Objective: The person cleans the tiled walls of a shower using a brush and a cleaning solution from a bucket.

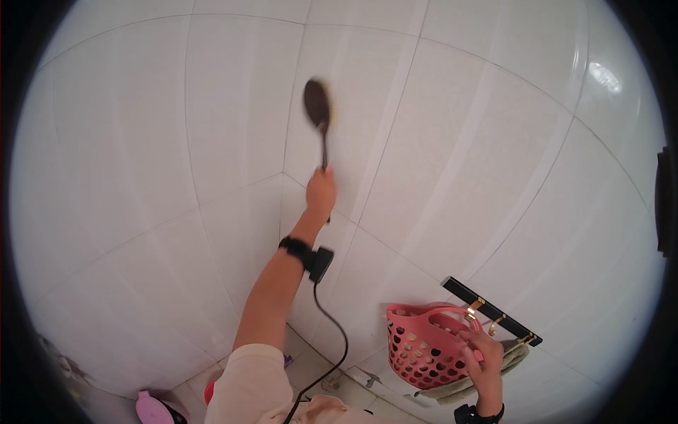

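My left hand point(321, 189) is raised against the tiled corner, fingers wrapped round the thin handle of a long-handled brush point(316, 102). The brush has a dark oval head, slightly blurred, with pale yellowish bristles along its right side, turned to the right-hand wall. Whether the bristles touch the tiles I cannot tell. Low on the right, my right hand point(485, 357) is closed at the right side of a pink plastic basket point(424, 353) with round holes. The basket hangs by its handle from a gold hook.
A black hook rail point(494, 311) with gold hooks is fixed to the white tiled wall point(452, 141). A greenish cloth point(448, 391) hangs behind the basket. A black cable point(346, 339) trails from my left wrist. A pink object point(152, 408) lies low on the left.
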`<move>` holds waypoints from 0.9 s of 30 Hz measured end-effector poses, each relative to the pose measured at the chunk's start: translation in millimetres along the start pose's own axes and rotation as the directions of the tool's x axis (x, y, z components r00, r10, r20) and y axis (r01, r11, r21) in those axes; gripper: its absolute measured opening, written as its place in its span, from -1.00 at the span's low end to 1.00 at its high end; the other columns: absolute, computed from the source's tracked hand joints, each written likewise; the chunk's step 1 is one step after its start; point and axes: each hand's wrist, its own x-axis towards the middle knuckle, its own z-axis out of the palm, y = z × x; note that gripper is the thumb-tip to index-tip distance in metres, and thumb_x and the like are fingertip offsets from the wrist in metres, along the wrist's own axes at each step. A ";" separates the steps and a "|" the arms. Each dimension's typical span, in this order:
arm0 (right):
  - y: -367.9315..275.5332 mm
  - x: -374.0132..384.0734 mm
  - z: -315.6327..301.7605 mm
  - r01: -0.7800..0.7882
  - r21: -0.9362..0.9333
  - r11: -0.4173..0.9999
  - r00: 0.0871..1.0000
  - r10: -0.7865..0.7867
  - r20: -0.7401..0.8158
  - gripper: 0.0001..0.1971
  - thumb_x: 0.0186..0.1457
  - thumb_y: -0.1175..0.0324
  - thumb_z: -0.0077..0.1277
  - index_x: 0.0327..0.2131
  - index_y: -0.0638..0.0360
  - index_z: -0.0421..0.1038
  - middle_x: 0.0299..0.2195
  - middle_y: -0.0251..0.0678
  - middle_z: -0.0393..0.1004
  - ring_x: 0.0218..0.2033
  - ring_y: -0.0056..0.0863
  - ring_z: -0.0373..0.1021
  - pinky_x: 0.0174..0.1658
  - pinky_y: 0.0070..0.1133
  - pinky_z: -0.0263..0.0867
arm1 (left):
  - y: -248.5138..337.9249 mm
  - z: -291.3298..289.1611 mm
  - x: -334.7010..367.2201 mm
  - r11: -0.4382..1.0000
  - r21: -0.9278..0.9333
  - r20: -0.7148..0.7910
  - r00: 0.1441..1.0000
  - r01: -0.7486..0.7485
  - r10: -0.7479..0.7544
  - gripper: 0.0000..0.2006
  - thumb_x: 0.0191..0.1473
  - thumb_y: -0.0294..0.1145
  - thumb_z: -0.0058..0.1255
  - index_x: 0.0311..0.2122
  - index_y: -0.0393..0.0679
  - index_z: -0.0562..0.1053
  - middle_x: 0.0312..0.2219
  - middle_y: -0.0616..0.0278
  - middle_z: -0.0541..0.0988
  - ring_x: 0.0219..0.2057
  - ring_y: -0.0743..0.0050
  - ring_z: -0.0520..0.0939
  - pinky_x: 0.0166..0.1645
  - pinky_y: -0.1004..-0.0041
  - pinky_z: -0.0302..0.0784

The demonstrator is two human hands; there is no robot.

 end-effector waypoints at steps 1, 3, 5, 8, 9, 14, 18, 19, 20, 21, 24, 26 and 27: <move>7.8 -7.6 -3.3 -0.009 -0.006 1.000 1.000 0.009 -0.005 -0.81 -0.16 0.56 -0.09 -0.38 0.39 0.38 -0.51 -0.14 0.43 -0.65 -0.45 0.36 -0.49 -0.66 0.25 | -31.4 9.3 -19.9 0.998 0.016 0.030 0.998 0.054 -0.055 -0.57 0.13 -0.11 -0.40 -0.40 -0.35 0.32 -0.49 -0.22 0.46 -0.40 -0.24 0.45 -0.31 0.07 0.35; 17.7 -14.2 -6.0 -0.075 0.004 0.997 0.996 0.075 0.042 -0.81 -0.16 0.56 -0.09 -0.38 0.40 0.38 -0.51 -0.14 0.42 -0.63 -0.45 0.36 -0.49 -0.65 0.24 | -139.8 10.8 -56.9 0.983 0.177 0.037 0.999 -0.045 0.039 -0.50 0.13 -0.02 -0.44 -0.40 -0.36 0.33 -0.54 -0.18 0.45 -0.48 -0.13 0.49 -0.37 0.14 0.39; 29.7 -17.6 -13.3 -0.172 -0.036 0.984 0.983 0.174 0.060 -0.78 -0.17 0.54 -0.05 -0.34 0.36 0.39 -0.47 -0.12 0.43 -0.55 -0.37 0.39 -0.44 -0.60 0.26 | -132.0 7.9 -109.6 0.868 -0.030 0.359 0.816 0.496 -0.454 -0.46 0.13 0.04 -0.47 -0.44 -0.33 0.33 -0.62 -0.08 0.44 -0.64 0.11 0.50 -0.52 0.26 0.41; 18.6 -2.3 -10.4 -0.165 -0.042 0.985 0.982 0.168 0.088 -0.75 -0.19 0.53 -0.01 -0.31 0.33 0.40 -0.44 -0.09 0.45 -0.46 -0.28 0.42 -0.40 -0.56 0.29 | -142.4 -11.0 -122.4 0.864 -0.130 0.391 0.826 0.486 -0.406 -0.45 0.12 0.08 -0.49 -0.46 -0.29 0.32 -0.66 0.03 0.43 -0.75 0.31 0.45 -0.64 0.37 0.37; 12.7 4.1 -8.1 -0.122 -0.056 0.991 0.989 0.126 0.079 -0.74 -0.19 0.53 -0.01 -0.31 0.33 0.40 -0.44 -0.09 0.45 -0.46 -0.29 0.42 -0.39 -0.56 0.29 | -115.0 -19.9 -111.6 0.897 -0.042 0.382 0.837 0.440 -0.392 -0.49 0.14 0.02 -0.47 -0.44 -0.29 0.31 -0.66 0.01 0.44 -0.69 0.16 0.47 -0.58 0.30 0.38; -6.1 28.1 8.1 -0.108 0.017 0.994 0.984 0.104 0.145 -0.74 -0.17 0.51 0.00 -0.30 0.33 0.40 -0.42 -0.08 0.45 -0.45 -0.28 0.42 -0.38 -0.56 0.30 | 40.0 -30.1 -86.7 0.952 0.022 0.260 0.921 -0.306 0.290 -0.68 0.09 -0.15 -0.26 -0.41 -0.27 0.27 -0.61 -0.10 0.45 -0.53 -0.09 0.48 -0.45 0.13 0.36; -9.4 23.2 7.8 -0.029 -0.018 0.999 0.986 0.032 0.164 -0.73 -0.16 0.47 0.02 -0.28 0.31 0.39 -0.42 -0.09 0.44 -0.41 -0.24 0.40 -0.35 -0.54 0.31 | 78.2 -18.6 -99.0 0.840 0.006 0.523 0.717 -0.543 0.460 -0.71 0.04 -0.16 -0.17 -0.42 -0.22 0.25 -0.57 -0.06 0.45 -0.47 -0.06 0.49 -0.40 0.12 0.36; -10.0 19.8 5.2 -0.016 0.012 1.000 0.988 0.014 0.154 -0.72 -0.16 0.46 0.02 -0.28 0.30 0.39 -0.42 -0.09 0.44 -0.41 -0.23 0.40 -0.35 -0.52 0.31 | 61.0 -6.9 -103.2 0.856 -0.030 0.508 0.730 -0.515 0.457 -0.71 0.03 -0.16 -0.17 -0.38 -0.22 0.27 -0.54 -0.04 0.47 -0.47 -0.06 0.49 -0.40 0.13 0.37; -12.1 16.0 2.4 0.005 0.053 0.999 0.989 -0.013 0.147 -0.72 -0.15 0.46 0.02 -0.27 0.30 0.39 -0.43 -0.09 0.44 -0.41 -0.22 0.40 -0.35 -0.51 0.32 | 38.6 -2.6 -104.6 0.880 0.027 0.424 0.803 -0.474 0.419 -0.71 0.03 -0.16 -0.17 -0.39 -0.22 0.27 -0.57 -0.04 0.46 -0.49 -0.06 0.49 -0.42 0.14 0.38; -11.5 10.6 -1.3 -0.010 -0.012 1.000 0.990 0.012 0.137 -0.74 -0.14 0.47 0.01 -0.28 0.30 0.38 -0.44 -0.10 0.43 -0.46 -0.24 0.40 -0.39 -0.53 0.33 | 13.9 5.3 -106.9 0.902 0.071 0.338 0.861 -0.427 0.381 -0.71 0.03 -0.16 -0.17 -0.40 -0.23 0.27 -0.60 -0.04 0.45 -0.52 -0.06 0.48 -0.45 0.16 0.38; -3.6 -6.1 -8.8 -0.162 -0.009 0.987 0.975 0.162 0.151 -0.76 -0.13 0.48 0.00 -0.29 0.30 0.38 -0.47 -0.13 0.43 -0.51 -0.29 0.41 -0.45 -0.58 0.34 | -53.8 29.0 -118.9 0.992 0.027 0.109 0.987 -0.121 0.118 -0.65 0.10 -0.13 -0.28 -0.38 -0.29 0.28 -0.63 -0.12 0.43 -0.55 -0.10 0.47 -0.48 0.13 0.34; 10.0 -26.9 -15.1 -0.176 -0.020 0.984 0.975 0.178 0.130 -0.77 -0.12 0.50 -0.01 -0.29 0.30 0.38 -0.48 -0.14 0.43 -0.54 -0.35 0.42 -0.50 -0.63 0.34 | -59.2 30.9 -137.2 1.000 -0.002 0.118 0.993 -0.007 0.007 -0.62 0.12 -0.11 -0.31 -0.36 -0.31 0.28 -0.64 -0.15 0.43 -0.57 -0.12 0.46 -0.50 0.12 0.33; 8.7 -32.2 -20.1 -0.214 -0.008 0.977 0.969 0.213 0.121 -0.77 -0.11 0.50 -0.01 -0.29 0.29 0.38 -0.48 -0.15 0.43 -0.53 -0.35 0.42 -0.49 -0.63 0.33 | -52.4 30.5 -147.4 0.981 -0.108 0.243 0.961 0.161 -0.131 -0.61 0.13 -0.11 -0.34 -0.35 -0.33 0.28 -0.64 -0.17 0.43 -0.58 -0.12 0.45 -0.51 0.10 0.32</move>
